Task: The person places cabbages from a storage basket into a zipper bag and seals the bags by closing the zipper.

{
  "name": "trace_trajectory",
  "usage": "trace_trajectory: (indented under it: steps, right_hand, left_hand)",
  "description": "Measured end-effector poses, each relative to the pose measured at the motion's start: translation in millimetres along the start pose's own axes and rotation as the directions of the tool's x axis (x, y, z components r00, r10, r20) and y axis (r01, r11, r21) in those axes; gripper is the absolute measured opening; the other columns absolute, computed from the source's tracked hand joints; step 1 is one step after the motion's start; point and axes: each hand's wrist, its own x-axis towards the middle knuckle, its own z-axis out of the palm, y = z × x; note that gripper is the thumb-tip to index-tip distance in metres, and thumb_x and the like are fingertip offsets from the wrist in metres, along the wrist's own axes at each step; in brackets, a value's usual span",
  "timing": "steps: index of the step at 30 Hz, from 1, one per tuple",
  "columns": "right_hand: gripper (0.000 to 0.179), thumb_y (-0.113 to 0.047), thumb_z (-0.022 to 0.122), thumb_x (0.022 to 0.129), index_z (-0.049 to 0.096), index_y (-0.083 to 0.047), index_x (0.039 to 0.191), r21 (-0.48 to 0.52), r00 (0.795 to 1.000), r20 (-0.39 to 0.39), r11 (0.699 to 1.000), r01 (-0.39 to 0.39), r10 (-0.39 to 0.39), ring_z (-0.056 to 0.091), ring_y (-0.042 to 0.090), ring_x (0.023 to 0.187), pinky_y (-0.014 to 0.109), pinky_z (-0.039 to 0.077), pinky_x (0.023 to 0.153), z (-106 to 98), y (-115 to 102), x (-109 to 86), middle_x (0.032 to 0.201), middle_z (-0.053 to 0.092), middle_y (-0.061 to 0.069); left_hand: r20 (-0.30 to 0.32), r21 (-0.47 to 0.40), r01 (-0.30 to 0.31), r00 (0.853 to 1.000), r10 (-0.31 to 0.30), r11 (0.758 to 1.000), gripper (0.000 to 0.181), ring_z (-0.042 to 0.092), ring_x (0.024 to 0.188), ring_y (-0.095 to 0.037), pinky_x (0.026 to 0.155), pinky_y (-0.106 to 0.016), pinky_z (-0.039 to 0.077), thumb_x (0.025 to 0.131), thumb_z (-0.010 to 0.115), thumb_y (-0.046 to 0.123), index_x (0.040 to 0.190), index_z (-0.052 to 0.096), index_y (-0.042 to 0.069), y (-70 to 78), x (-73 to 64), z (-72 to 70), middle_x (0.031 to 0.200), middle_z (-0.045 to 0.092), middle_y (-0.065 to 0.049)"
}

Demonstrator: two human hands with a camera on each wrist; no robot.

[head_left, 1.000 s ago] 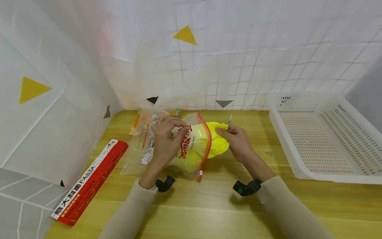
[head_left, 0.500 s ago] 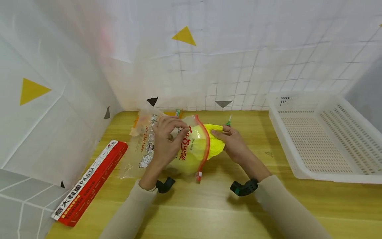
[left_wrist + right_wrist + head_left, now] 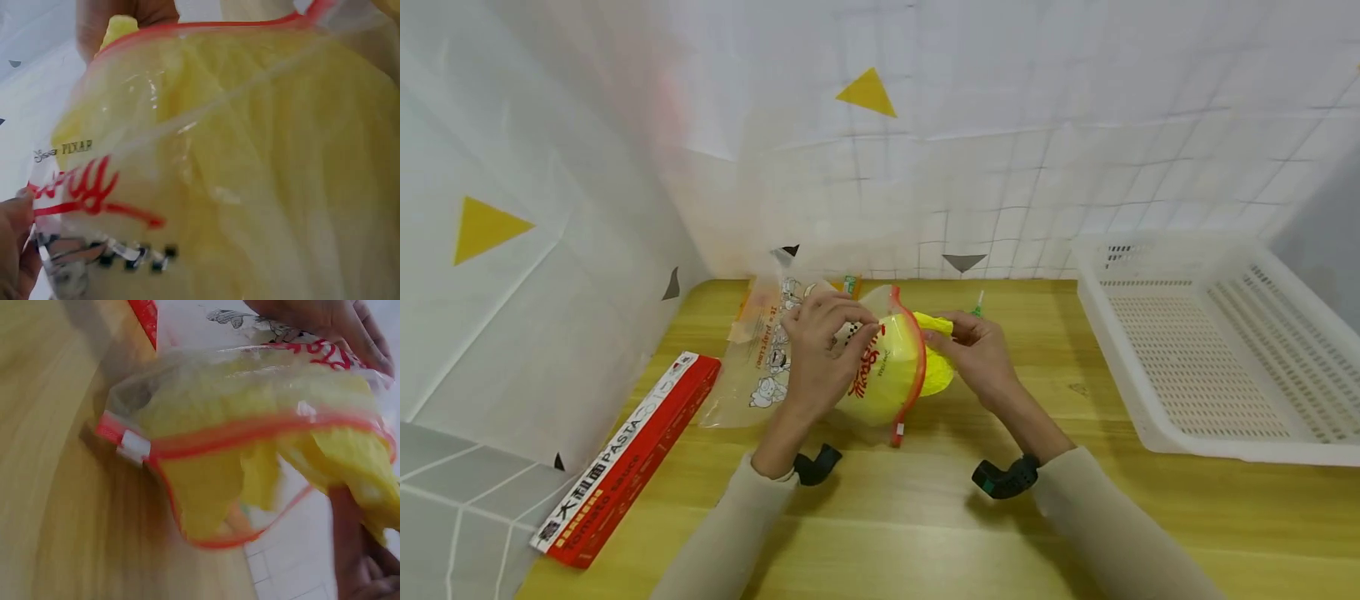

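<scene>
A clear zip bag with red lettering and a red zip edge lies mid-table, its mouth toward the right. Crinkled, bright yellow material fills much of it and sticks out through the mouth. My left hand pinches the printed side of the bag between thumb and fingers. At the mouth, my right hand pinches the protruding yellow part, thumb on top. In the right wrist view the red-edged mouth gapes, and a white zip slider sits at one end. The left wrist view shows yellow folds through the clear plastic.
Under and behind my left hand lies another clear bag with cartoon print and orange edging. A red and white pasta box stands at the left. A white perforated basket is on the right. Behind my right hand is a small green-and-white item.
My right hand has moved left toward the bag's mouth, carrying the yellow material with it. Less yellow sticks out now. My left hand keeps its hold in nearly the same spot.
</scene>
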Motion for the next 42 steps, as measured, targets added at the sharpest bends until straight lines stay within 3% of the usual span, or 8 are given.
trace_trajectory:
  steps: [2,4,10,16,23,27,33,42]
  right_hand:
    - [0.027,-0.012,0.071,0.096,0.072,-0.002,0.121,0.010,0.997,-0.012,0.997,0.073,-0.072,0.072,0.008,0.083,0.024,0.060,0.074,1.9,-1.4,-0.9,0.095,0.076,-0.009]
    - [0.025,-0.013,0.070,0.097,0.073,-0.005,0.120,0.055,0.997,0.021,0.996,0.074,-0.075,0.073,0.010,0.083,0.026,0.061,0.074,3.2,-2.2,-1.8,0.098,0.077,-0.008]
    - [0.039,-0.026,0.062,0.103,0.060,-0.008,0.137,0.077,0.977,0.179,0.988,-0.135,0.120,0.075,0.012,0.085,0.033,0.062,0.073,-0.9,2.7,-3.3,0.112,0.072,0.002]
    - [0.062,-0.043,0.047,0.108,0.034,-0.008,0.157,0.022,0.978,0.155,0.990,-0.142,0.137,0.071,0.010,0.094,0.028,0.060,0.077,-8.5,7.8,-6.7,0.135,0.058,0.015]
    - [0.070,-0.059,0.034,0.106,0.035,-0.011,0.158,-0.016,0.989,0.091,0.993,-0.116,0.117,0.071,0.010,0.102,0.033,0.061,0.078,-15.8,16.7,-12.6,0.145,0.055,0.024]
    - [0.068,-0.057,0.039,0.106,0.039,-0.011,0.155,-0.022,0.991,0.045,0.992,-0.126,0.127,0.071,0.010,0.099,0.034,0.061,0.077,-19.3,21.8,-16.6,0.140,0.059,0.021]
    - [0.066,-0.054,0.043,0.106,0.041,-0.010,0.155,0.013,0.989,0.058,0.990,-0.138,0.137,0.070,0.012,0.091,0.035,0.061,0.077,-23.7,30.1,-19.9,0.117,0.067,0.000]
    - [0.073,-0.055,0.040,0.106,0.027,-0.009,0.160,0.005,0.982,0.121,0.990,-0.144,0.142,0.067,0.019,0.082,0.040,0.061,0.077,-24.2,30.5,-22.5,0.107,0.065,0.004]
  left_hand:
    - [-0.003,-0.010,0.000,1.000,0.000,1.000,0.004,0.058,0.115,-0.031,0.102,-0.063,0.017,0.089,0.078,0.011,0.090,0.074,0.013,0.9,0.5,0.3,0.095,0.075,-0.004]
    - [-0.006,-0.018,0.007,1.000,-0.007,1.000,0.004,0.058,0.114,-0.031,0.104,-0.065,0.016,0.090,0.077,0.010,0.090,0.074,0.012,1.1,0.6,0.5,0.095,0.075,-0.004]
    - [-0.028,-0.029,0.035,0.999,-0.036,0.999,0.003,0.059,0.112,-0.029,0.104,-0.066,0.019,0.090,0.077,0.010,0.092,0.075,0.009,0.1,0.5,0.2,0.099,0.075,-0.009]
    - [-0.083,-0.059,0.058,0.995,-0.062,0.997,0.007,0.061,0.108,-0.029,0.110,-0.064,0.022,0.088,0.077,0.006,0.092,0.074,0.011,-0.8,1.8,-0.5,0.098,0.074,-0.009]
    - [-0.115,-0.082,0.091,0.988,-0.100,0.992,0.003,0.060,0.107,-0.028,0.109,-0.065,0.017,0.091,0.076,0.008,0.093,0.075,0.009,-1.5,2.4,-1.8,0.098,0.074,-0.009]
    - [-0.117,-0.094,0.103,0.987,-0.114,0.990,0.003,0.059,0.108,-0.028,0.110,-0.065,0.016,0.091,0.076,0.008,0.094,0.075,0.008,-2.4,2.1,-1.3,0.098,0.074,-0.010]
    - [-0.119,-0.111,0.106,0.986,-0.119,0.988,0.006,0.059,0.109,-0.028,0.113,-0.066,0.015,0.092,0.076,0.012,0.093,0.075,0.007,-3.9,1.5,-1.0,0.099,0.074,-0.009]
    - [-0.117,-0.107,0.104,0.986,-0.116,0.989,0.004,0.059,0.106,-0.026,0.112,-0.062,0.019,0.092,0.076,0.012,0.093,0.075,0.008,-6.2,0.9,0.0,0.097,0.073,-0.009]
